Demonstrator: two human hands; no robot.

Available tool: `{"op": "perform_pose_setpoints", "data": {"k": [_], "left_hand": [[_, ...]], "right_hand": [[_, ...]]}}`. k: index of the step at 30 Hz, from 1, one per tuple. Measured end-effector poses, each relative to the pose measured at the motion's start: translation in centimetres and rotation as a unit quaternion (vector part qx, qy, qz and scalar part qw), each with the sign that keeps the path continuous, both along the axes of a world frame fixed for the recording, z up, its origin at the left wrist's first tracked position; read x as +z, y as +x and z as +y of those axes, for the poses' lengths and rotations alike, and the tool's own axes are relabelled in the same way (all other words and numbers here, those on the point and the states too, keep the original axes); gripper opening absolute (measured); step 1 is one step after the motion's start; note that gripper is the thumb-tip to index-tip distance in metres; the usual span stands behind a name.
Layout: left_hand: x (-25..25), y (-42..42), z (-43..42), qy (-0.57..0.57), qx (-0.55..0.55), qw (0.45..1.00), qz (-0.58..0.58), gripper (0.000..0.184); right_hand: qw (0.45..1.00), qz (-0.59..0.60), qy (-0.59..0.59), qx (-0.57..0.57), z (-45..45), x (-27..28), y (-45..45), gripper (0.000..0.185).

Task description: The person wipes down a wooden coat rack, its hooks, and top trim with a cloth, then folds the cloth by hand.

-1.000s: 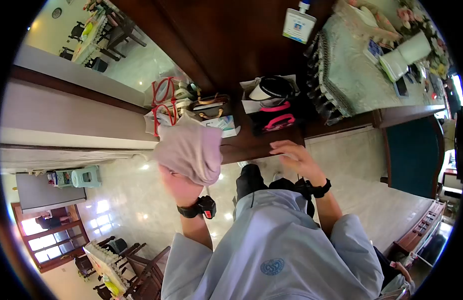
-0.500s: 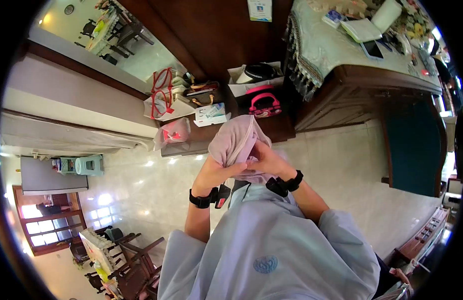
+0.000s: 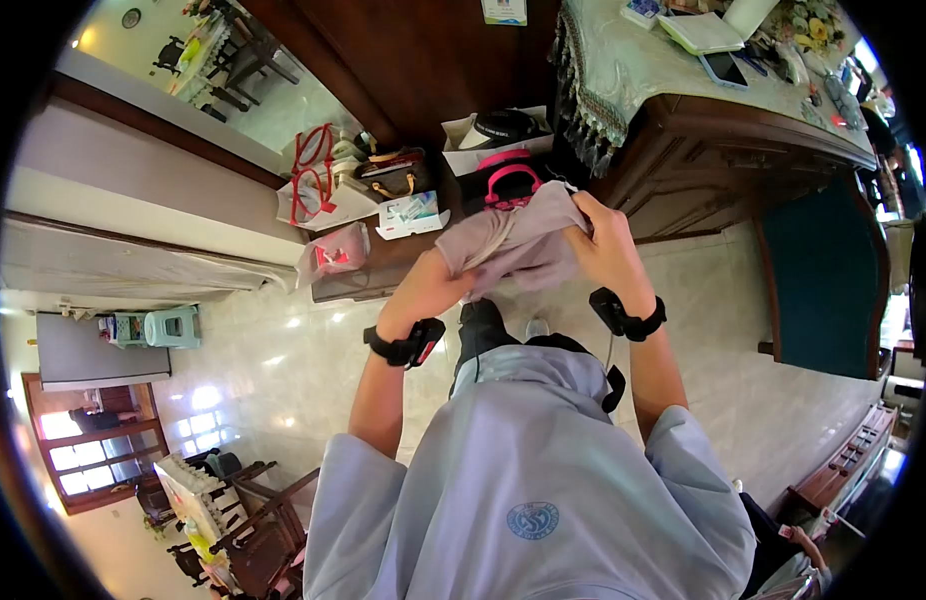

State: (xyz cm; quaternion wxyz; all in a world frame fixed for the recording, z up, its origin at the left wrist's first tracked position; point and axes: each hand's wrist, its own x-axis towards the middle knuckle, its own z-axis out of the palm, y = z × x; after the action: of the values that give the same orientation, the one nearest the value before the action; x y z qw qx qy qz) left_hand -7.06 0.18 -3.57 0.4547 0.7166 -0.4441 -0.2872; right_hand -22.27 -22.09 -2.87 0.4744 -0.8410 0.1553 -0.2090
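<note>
A soft mauve-pink cloth (image 3: 528, 245) is stretched between my two hands in front of my body, folded and creased. My left hand (image 3: 428, 293) is closed on its left side, with the fingertips partly tucked behind the fabric. On the other side my right hand (image 3: 611, 248) pinches the upper right edge, thumb against the cloth. Whether the cloth is a garment or something else, I cannot tell. Behind it, a bag with a pink handle (image 3: 513, 180) is partly covered.
A low dark bench (image 3: 368, 285) holds a white bag with red handles (image 3: 313, 195), a brown handbag (image 3: 393, 175), a small white box (image 3: 411, 214) and a cap (image 3: 503, 127). To the right stand a wooden cabinet (image 3: 683, 150) with a phone (image 3: 723, 70) and a dark green panel (image 3: 818, 280).
My hands have moved apart, the right one up and to the right. The bunched cloth is now spread wider between them. The view has shifted slightly.
</note>
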Motion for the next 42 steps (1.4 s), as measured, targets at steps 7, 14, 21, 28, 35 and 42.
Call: {"op": "perform_pose_setpoints", "data": {"k": [7,14,21,28,35,42], "left_hand": [[-4.1,2.5,-1.7,0.059,0.05,0.995,-0.059,0.038],[-5.9,3.1,-2.0,0.007,0.141,0.966,0.217,0.028],[-8.7,2.4,0.4,0.043,0.149,0.988,-0.002,0.022],[-9.5,1.3,2.3,0.044,0.24,0.967,0.077,0.017],[-8.9,0.9,1.3,0.073,0.199,0.977,0.036,0.021],[-7.7,-0.3,0.7,0.124,0.061,0.988,-0.076,0.026]], "right_hand": [[0.989,-0.056,-0.135,-0.04,-2.4,-1.9,-0.3,0.024],[0.994,0.021,-0.075,-0.072,-4.9,-2.1,-1.6,0.013],[0.995,0.038,0.077,-0.039,-5.7,-3.8,-4.1,0.017],[0.991,0.05,0.073,-0.097,-5.7,-5.0,-7.2,0.02],[0.973,0.115,0.186,-0.073,-7.0,-7.6,-10.5,0.018],[0.989,0.129,0.055,-0.038,-8.5,-12.1,-14.3,0.026]]}}
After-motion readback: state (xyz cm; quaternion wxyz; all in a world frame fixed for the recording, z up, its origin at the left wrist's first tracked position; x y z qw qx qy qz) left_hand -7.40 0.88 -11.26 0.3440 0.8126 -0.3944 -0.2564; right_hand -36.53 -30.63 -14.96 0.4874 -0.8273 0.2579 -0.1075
